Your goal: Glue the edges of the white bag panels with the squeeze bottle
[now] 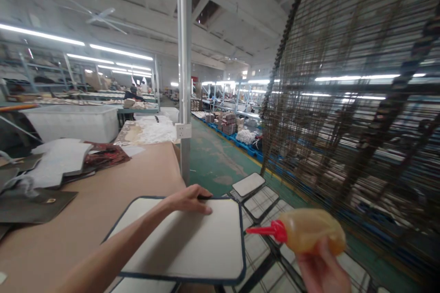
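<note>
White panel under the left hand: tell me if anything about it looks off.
The white panel juts past the table edge over the low rack, with the left hand pressing on its far edge. The right hand holds the squeeze bottle sideways, nozzle toward it; no spill shows.

No text, label or number can be read; the far shelves (223,96) look too blurred.

Bright, even overhead light; wide-angle warp.
Ceiling tubes (41,34) blow out to white, shadows soft. Wire rack (360,100) and bottle (309,233) smeared by motion blur; straight lines bend near the edges.
</note>
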A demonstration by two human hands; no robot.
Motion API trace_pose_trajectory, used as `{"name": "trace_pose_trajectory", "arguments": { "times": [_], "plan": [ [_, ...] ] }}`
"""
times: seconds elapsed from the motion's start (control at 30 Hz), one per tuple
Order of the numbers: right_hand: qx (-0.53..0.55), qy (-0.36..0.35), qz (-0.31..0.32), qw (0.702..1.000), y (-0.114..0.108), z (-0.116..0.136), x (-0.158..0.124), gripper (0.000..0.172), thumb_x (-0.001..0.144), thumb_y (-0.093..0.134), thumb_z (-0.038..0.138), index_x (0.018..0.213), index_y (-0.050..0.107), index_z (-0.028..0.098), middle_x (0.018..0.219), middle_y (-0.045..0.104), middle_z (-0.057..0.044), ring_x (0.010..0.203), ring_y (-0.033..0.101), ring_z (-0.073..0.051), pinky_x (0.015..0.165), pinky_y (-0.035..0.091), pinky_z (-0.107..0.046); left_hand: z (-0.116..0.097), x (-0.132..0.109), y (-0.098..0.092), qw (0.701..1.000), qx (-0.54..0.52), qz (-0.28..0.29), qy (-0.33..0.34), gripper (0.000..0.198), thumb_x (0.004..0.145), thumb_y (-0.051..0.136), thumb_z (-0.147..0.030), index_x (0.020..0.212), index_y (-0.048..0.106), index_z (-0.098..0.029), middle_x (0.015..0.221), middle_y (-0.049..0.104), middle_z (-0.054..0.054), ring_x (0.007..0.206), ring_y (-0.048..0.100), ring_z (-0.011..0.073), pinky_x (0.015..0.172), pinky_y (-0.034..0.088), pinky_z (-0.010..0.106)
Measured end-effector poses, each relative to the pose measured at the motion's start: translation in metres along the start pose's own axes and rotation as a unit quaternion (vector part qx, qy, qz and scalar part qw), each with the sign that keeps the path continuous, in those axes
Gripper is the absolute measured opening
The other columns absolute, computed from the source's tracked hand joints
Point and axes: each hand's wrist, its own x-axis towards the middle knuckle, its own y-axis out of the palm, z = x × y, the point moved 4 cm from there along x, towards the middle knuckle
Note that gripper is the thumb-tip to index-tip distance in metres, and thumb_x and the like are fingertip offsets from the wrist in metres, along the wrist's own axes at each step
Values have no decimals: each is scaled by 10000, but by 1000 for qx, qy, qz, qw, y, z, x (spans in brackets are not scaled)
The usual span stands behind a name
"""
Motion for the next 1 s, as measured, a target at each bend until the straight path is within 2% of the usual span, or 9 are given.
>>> {"name": "trace_pose_trajectory", "arguments": {
  "times": [0.03, 0.1, 0.17, 0.23, 0.43, 0.8, 1.0],
  "plan": [
    [6, -4, -31, 999, 10, 8, 4, 505, 481, 892, 336, 943, 690, 294, 847, 717, 34, 717, 662, -142, 681, 547, -216, -2, -3, 0, 1000, -1, 9, -1, 376, 678, 682, -442, 887, 692, -130, 735, 591, -35, 677, 480, 128, 590, 319, 190],
    [-4, -29, -44, 999, 30, 20, 9, 622, 373, 917, 308, 951, 687, 299, 825, 713, 43, 688, 649, -139, 665, 544, -211, -5, -9, 1, 1000, -10, 29, 4, 380, 682, 682, -452, 888, 699, -133, 745, 600, -35, 670, 480, 124, 580, 322, 187],
    [-39, -49, -15, 998, 45, 26, 11, 621, 348, 917, 308, 926, 693, 287, 761, 704, 32, 667, 636, -138, 659, 537, -213, -9, -13, 1, 998, -28, 49, 11, 383, 683, 683, -465, 877, 701, -134, 739, 597, -33, 654, 473, 120, 559, 319, 187],
    [-78, -65, 13, 995, 50, 27, 13, 584, 378, 910, 324, 920, 698, 270, 711, 692, 13, 673, 631, -139, 663, 527, -213, -13, -16, 1, 997, -43, 64, 14, 386, 684, 685, -472, 866, 700, -131, 723, 589, -30, 635, 464, 116, 539, 312, 187],
    [-127, -89, 75, 985, 47, 24, 17, 663, 482, 881, 298, 1099, 643, 256, 861, 700, -24, 725, 632, -142, 690, 526, -214, -23, -25, -3, 995, -71, 73, 21, 428, 680, 689, -504, 898, 712, -136, 775, 633, -11, 675, 508, 136, 564, 357, 187],
    [-136, -79, 76, 985, 35, 22, 12, 599, 472, 877, 282, 1034, 670, 274, 827, 702, -6, 713, 648, -143, 685, 524, -187, -21, -29, -6, 988, -126, 90, 6, 471, 662, 712, -533, 947, 727, -158, 835, 693, 7, 744, 593, 178, 650, 453, 213],
    [-136, -53, 96, 985, 23, 19, 17, 662, 483, 858, 278, 1107, 639, 257, 828, 710, -43, 666, 644, -171, 631, 529, -229, -20, -30, -8, 987, -132, 93, 1, 492, 675, 713, -515, 1015, 720, -159, 907, 705, 27, 806, 612, 200, 705, 474, 232]
  ]
}}
